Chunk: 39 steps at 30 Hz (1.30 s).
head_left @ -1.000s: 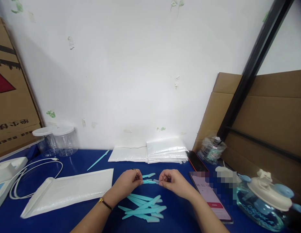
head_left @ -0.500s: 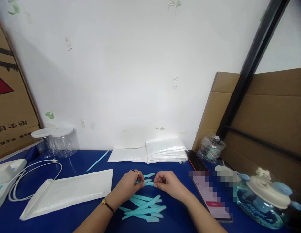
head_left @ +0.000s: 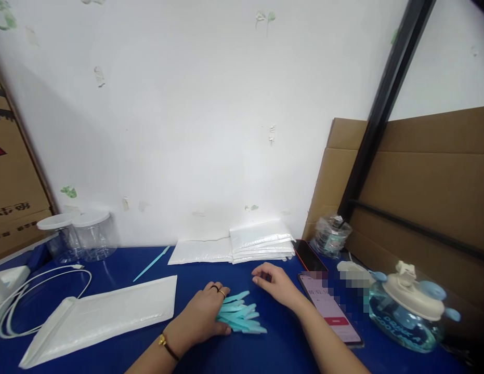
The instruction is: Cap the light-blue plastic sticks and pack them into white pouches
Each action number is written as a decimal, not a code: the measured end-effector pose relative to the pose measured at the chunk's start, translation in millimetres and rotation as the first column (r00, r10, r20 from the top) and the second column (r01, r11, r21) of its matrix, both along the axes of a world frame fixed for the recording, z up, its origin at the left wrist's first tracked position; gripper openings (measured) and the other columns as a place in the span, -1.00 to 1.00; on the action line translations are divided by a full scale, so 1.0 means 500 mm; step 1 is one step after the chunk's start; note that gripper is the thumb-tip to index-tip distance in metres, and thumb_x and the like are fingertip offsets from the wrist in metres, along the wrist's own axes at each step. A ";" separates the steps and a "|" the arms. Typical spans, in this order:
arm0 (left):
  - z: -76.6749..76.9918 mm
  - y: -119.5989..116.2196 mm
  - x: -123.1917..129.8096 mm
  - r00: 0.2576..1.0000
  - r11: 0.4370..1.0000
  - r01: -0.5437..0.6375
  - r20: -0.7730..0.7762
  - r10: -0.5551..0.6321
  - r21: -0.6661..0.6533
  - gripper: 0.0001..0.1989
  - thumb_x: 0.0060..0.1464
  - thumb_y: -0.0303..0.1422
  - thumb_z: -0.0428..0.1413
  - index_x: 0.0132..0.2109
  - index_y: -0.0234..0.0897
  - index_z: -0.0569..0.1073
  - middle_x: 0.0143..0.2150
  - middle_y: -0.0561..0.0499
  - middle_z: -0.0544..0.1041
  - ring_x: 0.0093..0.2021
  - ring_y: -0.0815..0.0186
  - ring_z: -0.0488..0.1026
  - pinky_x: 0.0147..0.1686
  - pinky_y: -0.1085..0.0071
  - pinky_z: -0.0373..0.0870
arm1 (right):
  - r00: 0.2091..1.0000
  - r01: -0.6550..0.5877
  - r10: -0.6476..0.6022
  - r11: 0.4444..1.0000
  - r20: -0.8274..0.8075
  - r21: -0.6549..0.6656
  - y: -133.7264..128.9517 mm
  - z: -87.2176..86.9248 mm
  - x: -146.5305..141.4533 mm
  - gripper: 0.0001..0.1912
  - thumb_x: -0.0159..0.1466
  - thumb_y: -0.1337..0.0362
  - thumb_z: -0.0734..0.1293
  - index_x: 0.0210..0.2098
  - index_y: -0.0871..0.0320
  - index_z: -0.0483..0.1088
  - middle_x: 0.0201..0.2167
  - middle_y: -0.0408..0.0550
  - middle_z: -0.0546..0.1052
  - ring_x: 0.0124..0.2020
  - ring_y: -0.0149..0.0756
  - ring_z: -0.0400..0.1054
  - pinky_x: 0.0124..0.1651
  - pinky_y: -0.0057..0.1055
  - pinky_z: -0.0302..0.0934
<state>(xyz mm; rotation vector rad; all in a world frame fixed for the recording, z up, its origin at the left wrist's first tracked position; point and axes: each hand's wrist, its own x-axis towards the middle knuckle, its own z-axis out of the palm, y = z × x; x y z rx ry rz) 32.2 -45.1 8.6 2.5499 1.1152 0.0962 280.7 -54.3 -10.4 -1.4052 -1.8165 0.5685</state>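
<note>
A fanned bunch of teal eyebrow razors [head_left: 242, 316] lies on the blue tabletop, heads pointing right. My left hand [head_left: 206, 311] grips the bunch from the left, thumb on the near side and fingers on the far side; the handle ends are hidden under the palm. To the right of the bunch and slightly farther back, my right hand [head_left: 276, 283] is open above the table, fingers lightly curled, with nothing visible in it. A single teal eyebrow razor [head_left: 151, 264] rests apart, toward the wall at the left.
A white padded mailer [head_left: 105, 317] lies left of my left hand. More white mailers [head_left: 261, 241] are stacked against the wall. To the right are a phone [head_left: 331, 311] and a blue water bottle [head_left: 407, 311]. Clear jars [head_left: 95, 239] and a white cable [head_left: 11, 311] occupy the left.
The razors near my fingertips and the loose pile nearer me are now together in one bunch under my left hand. My right hand has come away, its fingers apart. The view has shifted slightly right.
</note>
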 end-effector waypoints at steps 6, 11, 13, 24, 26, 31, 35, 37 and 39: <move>-0.017 -0.012 0.024 0.997 0.975 0.031 -0.081 -0.014 0.218 -0.70 0.01 -0.35 0.05 -0.07 -0.32 0.39 -0.08 -0.19 0.42 -0.05 0.07 0.31 -0.07 0.21 0.29 | 0.950 -0.210 0.237 0.967 0.205 -0.144 -0.036 0.023 -0.018 -0.34 0.00 0.03 0.43 0.06 0.08 0.29 -0.02 -0.01 0.33 -0.01 -0.12 0.21 0.02 -0.24 0.14; -0.029 -0.018 0.034 0.992 0.963 0.044 -0.129 -0.010 0.265 -0.75 0.00 -0.39 0.01 -0.14 -0.37 0.38 -0.13 -0.21 0.43 -0.09 0.07 0.34 -0.05 0.20 0.29 | 0.799 -0.195 0.221 0.975 0.560 -0.106 -0.063 0.018 -0.106 -0.59 0.02 0.25 0.34 -0.11 0.17 0.32 -0.12 0.01 0.33 -0.09 -0.11 0.21 -0.07 -0.24 0.18; -0.028 -0.018 0.031 0.992 0.962 0.079 -0.117 -0.050 0.260 -0.78 0.02 -0.42 -0.02 -0.16 -0.36 0.38 -0.14 -0.19 0.43 -0.11 0.11 0.35 -0.06 0.23 0.30 | 0.743 -0.184 0.192 0.980 0.642 -0.079 -0.064 0.014 -0.132 -0.68 0.06 0.36 0.24 -0.16 0.22 0.31 -0.15 0.06 0.35 -0.13 -0.13 0.24 -0.12 -0.27 0.20; -0.042 -0.039 0.018 0.996 0.977 -0.028 0.085 0.011 0.212 -0.80 -0.05 -0.40 0.07 -0.21 -0.29 0.40 -0.21 -0.12 0.49 -0.18 0.11 0.42 -0.17 0.29 0.32 | 0.433 -0.143 0.260 0.965 0.863 -0.219 -0.071 0.074 -0.180 -0.68 0.02 0.38 0.29 -0.19 0.24 0.40 -0.25 0.14 0.53 -0.28 -0.04 0.45 -0.31 -0.29 0.28; -0.037 -0.044 0.020 0.991 0.978 -0.052 0.129 0.026 0.203 -0.79 0.00 -0.38 0.05 -0.16 -0.26 0.38 -0.21 -0.08 0.50 -0.20 0.15 0.44 -0.21 0.34 0.31 | 0.404 -0.128 0.262 0.965 0.876 -0.230 -0.079 0.125 -0.185 -0.72 0.02 0.40 0.31 -0.23 0.22 0.43 -0.28 0.12 0.54 -0.29 -0.04 0.46 -0.32 -0.30 0.28; -0.010 -0.064 0.052 0.799 0.990 -0.142 0.593 0.102 0.022 -0.80 0.13 -0.23 -0.02 -0.29 -0.26 0.37 -0.41 0.03 0.46 -0.40 0.30 0.39 -0.39 0.45 0.25 | 0.595 -0.207 0.177 0.976 0.784 -0.064 -0.118 0.307 -0.177 -0.38 -0.04 0.05 0.45 -0.02 0.14 0.37 -0.09 0.09 0.48 -0.12 0.00 0.38 -0.13 -0.22 0.25; -0.010 -0.085 0.079 0.530 0.969 -0.127 0.811 0.247 -0.213 -0.73 0.11 -0.13 -0.01 -0.36 -0.25 0.32 -0.56 0.12 0.35 -0.53 0.36 0.29 -0.48 0.46 0.19 | 0.821 -0.257 0.120 0.951 0.559 0.173 -0.144 0.353 -0.192 -0.50 0.29 -0.02 0.16 0.12 0.09 0.26 0.05 0.02 0.39 0.03 -0.13 0.27 0.04 -0.26 0.13; -0.023 -0.093 0.082 0.472 0.954 -0.081 0.831 0.293 -0.290 -0.74 0.05 -0.14 0.04 -0.41 -0.24 0.31 -0.58 0.11 0.35 -0.54 0.35 0.29 -0.48 0.44 0.19 | 0.834 -0.282 0.141 0.940 0.534 0.192 -0.146 0.321 -0.210 -0.55 0.33 0.02 0.10 0.08 0.12 0.30 0.04 0.03 0.40 0.06 -0.14 0.24 0.06 -0.26 0.11; -0.040 -0.099 0.080 0.458 0.945 -0.051 0.833 0.310 -0.323 -0.73 0.01 -0.17 0.07 -0.50 -0.24 0.30 -0.58 0.06 0.39 -0.51 0.31 0.33 -0.45 0.42 0.22 | 0.816 -0.326 0.218 0.939 0.535 0.115 -0.143 0.274 -0.226 -0.60 0.36 0.08 0.07 -0.03 0.14 0.39 -0.05 0.02 0.46 -0.02 -0.18 0.30 0.02 -0.31 0.14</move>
